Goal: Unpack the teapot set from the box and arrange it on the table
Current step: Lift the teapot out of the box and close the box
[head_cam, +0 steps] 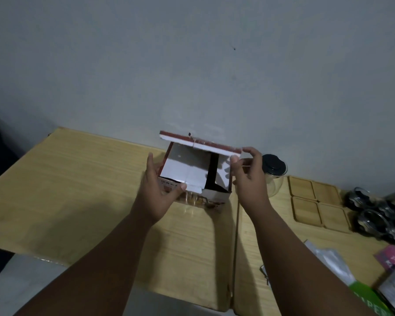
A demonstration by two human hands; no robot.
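Desk (78,179), pale wood, set against a wall. The left hand (160,188) is at 9 o'clock of the box (187,165): its grip is part closed, fingers laid along the left wall and the thumb pressed on the near flap, so the box corner is held. The box is sat at 12 o'clock on the desk, near the wall. It is open, white inside, with a dark divider slot. Contents in that slot cannot be told.

The lid (214,148) is raised at the far side. Its right end is pinched by the right hand (251,179) between thumb and forefinger, the other fingers loosely curled.

At 3 o'clock of the box, just behind that hand, a glass pot with dark cap (275,176) is stood, judged the teapot. Further toward 4 o'clock, four wooden coasters (315,201) and glass cups (374,215) are laid out. Packaging (328,258) is left at 5 o'clock.

Risks: the glass pot could be knocked by the right wrist if the box is swung rightward. The thin lid could be torn by the pinch. Anything left in the slot could be dropped if the box is tipped.
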